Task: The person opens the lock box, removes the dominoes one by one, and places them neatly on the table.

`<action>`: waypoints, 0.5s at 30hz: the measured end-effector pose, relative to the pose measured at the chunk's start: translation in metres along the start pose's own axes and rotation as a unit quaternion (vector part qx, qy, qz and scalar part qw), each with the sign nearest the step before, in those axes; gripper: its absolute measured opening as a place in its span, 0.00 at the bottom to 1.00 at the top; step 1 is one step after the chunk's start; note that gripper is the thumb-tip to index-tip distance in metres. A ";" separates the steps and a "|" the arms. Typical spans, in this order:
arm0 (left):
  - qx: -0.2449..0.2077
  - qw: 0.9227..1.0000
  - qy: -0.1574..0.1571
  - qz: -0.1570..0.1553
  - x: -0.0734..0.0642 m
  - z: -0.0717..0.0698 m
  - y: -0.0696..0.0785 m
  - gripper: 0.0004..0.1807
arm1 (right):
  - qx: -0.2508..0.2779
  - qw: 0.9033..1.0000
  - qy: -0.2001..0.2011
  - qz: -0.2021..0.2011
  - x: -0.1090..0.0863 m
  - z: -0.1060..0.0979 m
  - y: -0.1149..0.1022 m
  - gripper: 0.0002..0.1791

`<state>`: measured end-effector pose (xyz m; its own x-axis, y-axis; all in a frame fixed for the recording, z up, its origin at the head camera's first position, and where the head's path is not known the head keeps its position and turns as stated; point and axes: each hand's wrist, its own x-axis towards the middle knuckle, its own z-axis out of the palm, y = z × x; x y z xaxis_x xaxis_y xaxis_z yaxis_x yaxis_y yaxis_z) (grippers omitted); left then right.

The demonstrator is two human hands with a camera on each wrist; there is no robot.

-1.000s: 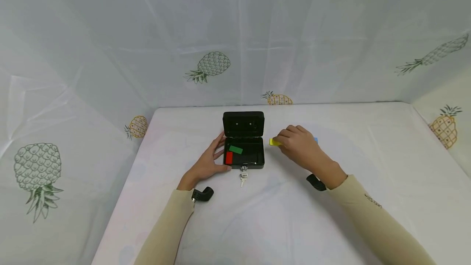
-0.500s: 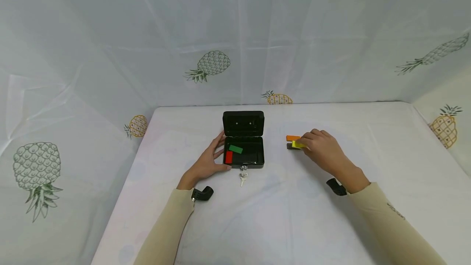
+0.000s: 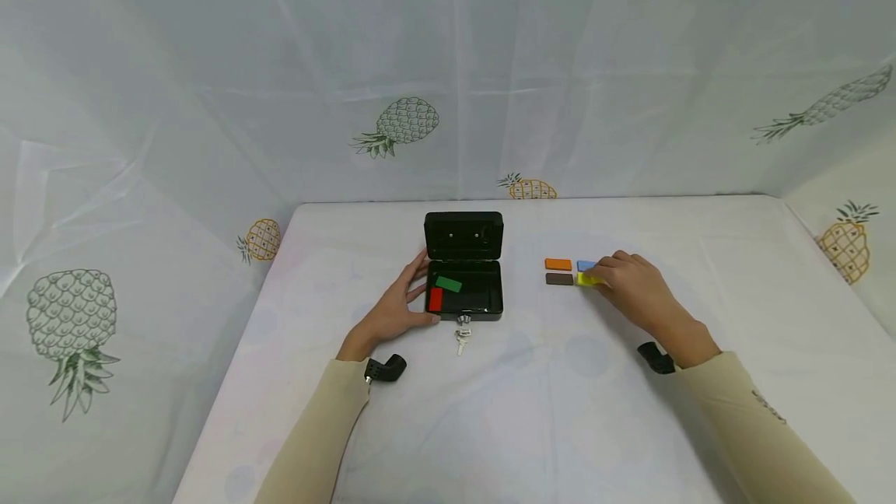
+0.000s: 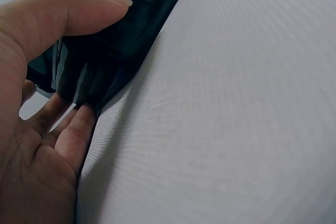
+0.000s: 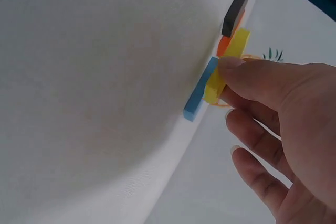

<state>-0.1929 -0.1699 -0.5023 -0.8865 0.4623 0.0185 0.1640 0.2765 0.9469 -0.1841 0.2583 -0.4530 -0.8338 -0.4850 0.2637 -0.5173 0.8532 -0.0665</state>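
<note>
Over white cloth (image 3: 532, 411) our right hand (image 3: 635, 292) swings its pinched yellow block (image 3: 584, 279) out to three o'clock of the black box (image 3: 481, 286) our spread left hand (image 3: 392, 316) touches, likely regrouping it beside the blue block (image 5: 200, 92).

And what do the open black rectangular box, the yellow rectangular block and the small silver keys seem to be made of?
Black rectangular box: probably glossy painted metal, by its bright reflections; plastic is possible.
Yellow rectangular block: painted wood or plastic, smooth-looking; its even, opaque colour leaves this open.
Small silver keys: likely bare metal, by their silvery colour.
</note>
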 end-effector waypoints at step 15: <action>0.003 1.000 0.002 -0.008 -0.001 0.000 0.001 0.68 | 0.011 1.000 -0.023 0.006 0.002 0.007 0.005 0.15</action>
<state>-0.1921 -0.1696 -0.5012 -0.8904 0.4551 0.0044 0.1525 0.2894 0.9450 -0.1896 0.2603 -0.4596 -0.8473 -0.4839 0.2190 -0.5114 0.8546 -0.0901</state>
